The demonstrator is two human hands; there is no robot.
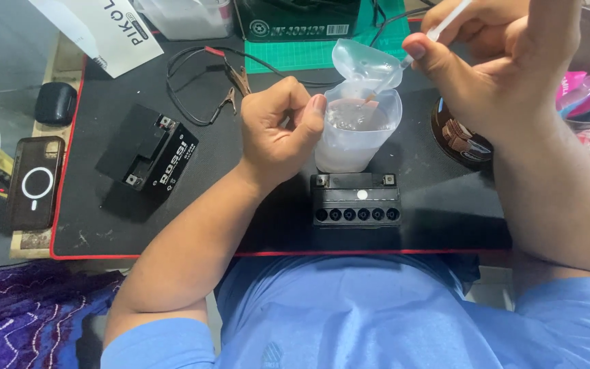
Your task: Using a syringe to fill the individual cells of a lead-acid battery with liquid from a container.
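The left hand (278,130) grips the translucent plastic cup (356,140); the right hand (493,61) pinches a thin dropper (438,29); keep the cup steady above the open-celled battery (355,199), dipping the tip slowly.

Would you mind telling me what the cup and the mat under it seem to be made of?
Cup: likely thin translucent plastic, since liquid shows cloudily through its wall. Mat: apparently matte black rubber or fabric-topped foam with a red stitched edge.
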